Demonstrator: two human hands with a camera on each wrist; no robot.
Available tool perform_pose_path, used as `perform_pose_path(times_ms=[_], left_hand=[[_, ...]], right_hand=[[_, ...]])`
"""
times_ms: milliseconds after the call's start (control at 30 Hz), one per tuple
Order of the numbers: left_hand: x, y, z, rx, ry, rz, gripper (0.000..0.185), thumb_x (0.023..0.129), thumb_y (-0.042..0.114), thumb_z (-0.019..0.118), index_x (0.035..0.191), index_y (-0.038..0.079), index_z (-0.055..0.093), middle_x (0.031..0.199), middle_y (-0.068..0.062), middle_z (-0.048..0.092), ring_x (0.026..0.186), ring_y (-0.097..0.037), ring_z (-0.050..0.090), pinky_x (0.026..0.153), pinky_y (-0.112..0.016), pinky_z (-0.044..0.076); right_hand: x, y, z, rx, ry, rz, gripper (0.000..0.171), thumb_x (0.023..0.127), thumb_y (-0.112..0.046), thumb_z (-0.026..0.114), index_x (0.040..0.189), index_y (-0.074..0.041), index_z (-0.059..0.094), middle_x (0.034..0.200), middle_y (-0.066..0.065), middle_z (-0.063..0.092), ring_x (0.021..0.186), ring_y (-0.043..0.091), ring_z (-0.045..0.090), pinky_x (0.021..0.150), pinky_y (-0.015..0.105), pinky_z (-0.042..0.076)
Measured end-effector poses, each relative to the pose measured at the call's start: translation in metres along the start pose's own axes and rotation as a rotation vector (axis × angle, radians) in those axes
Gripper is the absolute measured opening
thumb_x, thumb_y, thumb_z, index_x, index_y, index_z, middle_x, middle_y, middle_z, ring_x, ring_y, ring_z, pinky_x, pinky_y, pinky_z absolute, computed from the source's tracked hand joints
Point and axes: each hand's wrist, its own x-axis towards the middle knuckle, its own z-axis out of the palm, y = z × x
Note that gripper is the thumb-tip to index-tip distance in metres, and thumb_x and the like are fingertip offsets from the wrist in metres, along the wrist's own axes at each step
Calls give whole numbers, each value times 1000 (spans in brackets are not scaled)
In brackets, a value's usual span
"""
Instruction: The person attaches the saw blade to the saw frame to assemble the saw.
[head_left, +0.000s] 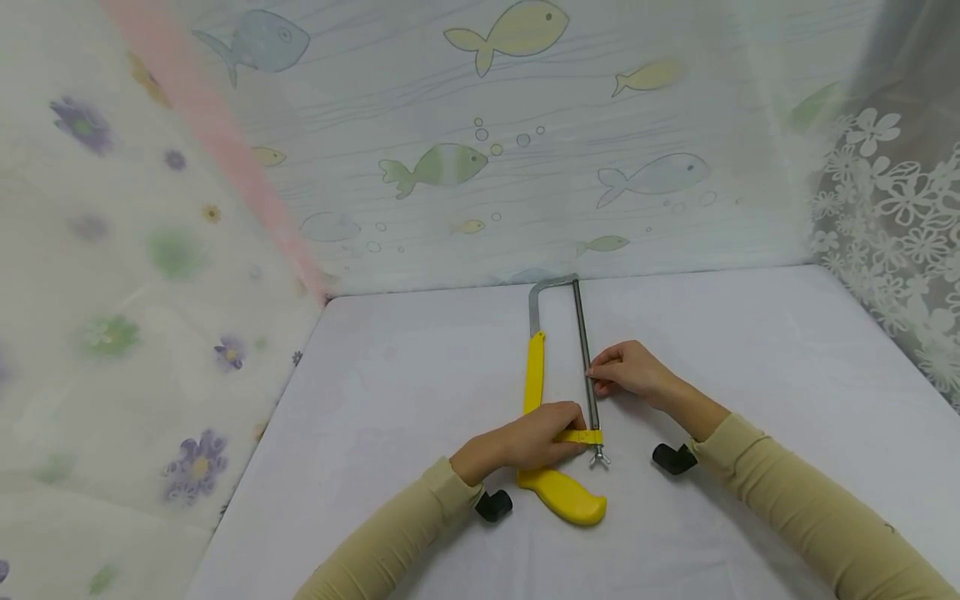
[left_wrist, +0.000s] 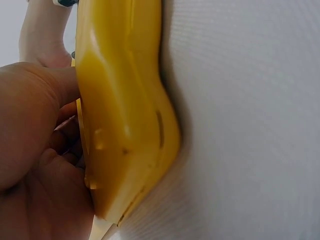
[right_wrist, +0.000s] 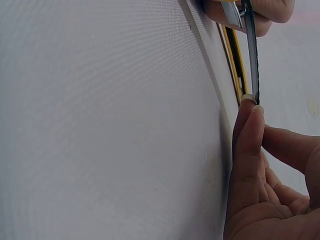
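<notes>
A hacksaw with a yellow handle (head_left: 564,497) and a grey metal frame end (head_left: 535,310) lies on the white-covered table. Its narrow dark blade (head_left: 582,321) runs along the right side, down to a wing nut (head_left: 598,458) below a yellow bracket (head_left: 581,437). My left hand (head_left: 534,437) grips the yellow frame just above the handle, fingers curled toward the bracket. Up close in the left wrist view, the yellow handle (left_wrist: 122,115) hides part of that hand. With thumb and fingertips, my right hand (head_left: 632,372) pinches the blade (right_wrist: 253,60) around its middle.
White cloth (head_left: 405,375) covers the table. A fish-patterned curtain (head_left: 540,192) hangs along the back edge, a flowered one (head_left: 150,333) at the left and a lacy one (head_left: 915,208) at the right. Black wrist-worn pieces (head_left: 673,458) sit under both forearms.
</notes>
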Motion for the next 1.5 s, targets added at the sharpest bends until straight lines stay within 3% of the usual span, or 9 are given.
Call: perform_pose_path(times_ms=[533, 1233, 1500], left_hand=[[-1, 2, -1, -7, -1, 1, 17, 104, 21, 63, 115, 10, 59, 105, 6, 61, 93, -5, 53, 86, -14, 44], [-1, 0, -1, 0, 1, 4, 17, 103, 22, 64, 115, 11, 58, 105, 6, 60, 92, -6, 52, 85, -14, 44], [-2, 1, -1, -6, -1, -3, 17, 103, 22, 64, 115, 11, 59, 106, 6, 60, 92, -6, 52, 85, -15, 44]], right_hand=[[-2, -2, 0, 25, -23, 3, 30, 100, -10, 65, 116, 15, 63, 80, 4, 71, 72, 14, 66, 70, 27, 58], [4, 4, -3, 58, -33, -4, 31, 101, -5, 62, 120, 20, 60, 88, 10, 71, 74, 12, 68, 71, 27, 59], [3, 5, -3, 30, -33, -19, 26, 100, -4, 63, 113, 19, 63, 82, 11, 74, 67, 13, 69, 65, 27, 59]])
